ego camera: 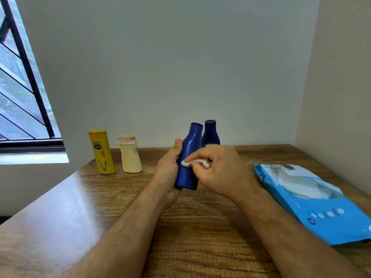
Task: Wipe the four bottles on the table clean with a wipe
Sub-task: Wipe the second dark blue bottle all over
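L hand (170, 169) holds blue bottle (189, 157), R hand (218, 169) presses wipe (197, 163), prob. mid-body

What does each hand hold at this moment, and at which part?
The left hand grips the blue bottle round its lower body, lifted off the table. The right hand pinches a folded white wipe against the bottle's front.

Wooden table (84, 207) with three bottles (102, 152), wipes pack (313, 203)
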Motion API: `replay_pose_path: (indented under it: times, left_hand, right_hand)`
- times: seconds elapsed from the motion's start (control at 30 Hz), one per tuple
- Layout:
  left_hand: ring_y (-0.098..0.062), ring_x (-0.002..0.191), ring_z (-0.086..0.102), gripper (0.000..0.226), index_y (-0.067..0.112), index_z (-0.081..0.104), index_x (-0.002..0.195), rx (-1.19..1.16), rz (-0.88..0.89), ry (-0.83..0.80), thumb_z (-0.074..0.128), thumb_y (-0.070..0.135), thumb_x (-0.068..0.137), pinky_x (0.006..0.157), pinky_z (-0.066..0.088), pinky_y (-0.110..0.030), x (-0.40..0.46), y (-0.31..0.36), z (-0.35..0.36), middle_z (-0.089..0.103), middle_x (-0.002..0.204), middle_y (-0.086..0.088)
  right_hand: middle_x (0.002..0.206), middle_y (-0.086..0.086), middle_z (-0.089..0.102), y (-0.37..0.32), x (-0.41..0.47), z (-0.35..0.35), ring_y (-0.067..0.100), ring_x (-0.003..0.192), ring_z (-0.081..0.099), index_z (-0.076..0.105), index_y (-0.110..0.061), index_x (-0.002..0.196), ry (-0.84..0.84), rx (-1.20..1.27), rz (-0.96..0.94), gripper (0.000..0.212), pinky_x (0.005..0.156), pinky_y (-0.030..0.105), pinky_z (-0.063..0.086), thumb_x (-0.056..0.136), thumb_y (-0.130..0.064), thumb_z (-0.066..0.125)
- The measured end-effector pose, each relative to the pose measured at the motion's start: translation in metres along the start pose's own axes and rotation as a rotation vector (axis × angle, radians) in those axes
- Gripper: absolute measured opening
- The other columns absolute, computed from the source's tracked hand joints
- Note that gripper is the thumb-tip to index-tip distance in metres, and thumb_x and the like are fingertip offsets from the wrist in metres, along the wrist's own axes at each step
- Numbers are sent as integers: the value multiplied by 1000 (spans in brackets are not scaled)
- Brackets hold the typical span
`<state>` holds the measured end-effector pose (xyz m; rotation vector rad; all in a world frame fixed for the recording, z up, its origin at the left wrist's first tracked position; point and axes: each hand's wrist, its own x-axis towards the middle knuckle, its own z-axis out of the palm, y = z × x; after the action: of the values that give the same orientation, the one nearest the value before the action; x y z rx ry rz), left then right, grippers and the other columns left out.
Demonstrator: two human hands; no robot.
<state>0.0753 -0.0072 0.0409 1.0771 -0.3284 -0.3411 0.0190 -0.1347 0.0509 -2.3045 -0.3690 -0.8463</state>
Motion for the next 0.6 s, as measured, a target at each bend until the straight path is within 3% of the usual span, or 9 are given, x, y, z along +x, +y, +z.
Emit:
replay_pose_path:
  times: [0.07, 0.13, 0.23, 0.33, 0.4, 0.5, 0.6]
  left_hand:
    - [-23, 78, 70, 52, 10, 69, 117, 43, -9, -41, 45, 53, 100, 69, 56, -38, -2, 0, 2, 74, 97, -15]
    - [-23, 73, 67, 53, 8, 67, 119, 71, -9, -72, 47, 53, 99, 62, 53, -38, -4, -1, 3, 71, 93, -15]
    - [-24, 76, 66, 55, 6, 62, 125, 88, 2, -94, 50, 52, 97, 60, 54, -37, -5, -3, 4, 69, 97, -16]
    - [-22, 76, 69, 52, 6, 60, 127, 80, 25, -83, 54, 47, 96, 64, 56, -37, -7, -1, 5, 72, 96, -13]
    - [-22, 78, 71, 53, 4, 61, 127, 18, 38, -51, 56, 45, 94, 66, 59, -35, -7, 1, 4, 74, 95, -13]
    - [-24, 80, 70, 56, 3, 62, 124, -60, 49, 22, 56, 49, 92, 73, 59, -37, -4, 4, 1, 72, 93, -14]
    - [-23, 76, 69, 50, 6, 67, 111, -85, 46, 35, 51, 51, 97, 76, 57, -38, -5, 7, 1, 71, 88, -13]
  right_hand:
    - [86, -15, 65, 3, 2, -1, 2, 75, 61, 77, -32, 97, 154, -3, 30, 18, 65, 11, 49, 89, -20, 67]
    - [90, -11, 66, 5, 4, -4, 1, 79, 60, 76, -32, 100, 295, -27, 55, 18, 71, 4, 44, 90, -20, 66]
    - [93, -8, 67, 7, 5, -7, 1, 82, 59, 75, -30, 104, 359, -34, 82, 18, 72, 1, 40, 92, -22, 65]
    - [92, -9, 69, 6, 3, -6, 3, 80, 62, 77, -30, 99, 266, 24, 40, 17, 71, 6, 47, 88, -19, 70]
    - [88, -14, 71, 4, 0, -4, 4, 77, 65, 78, -30, 93, 103, 97, 20, 17, 67, 14, 54, 85, -16, 72]
    - [84, -16, 72, 1, -2, 0, 3, 74, 66, 79, -28, 89, -86, 106, -11, 16, 64, 15, 53, 83, -16, 73]
    - [80, -16, 72, 0, -2, 0, 5, 69, 66, 79, -28, 88, -60, 95, -53, 15, 61, 17, 53, 83, -16, 72]
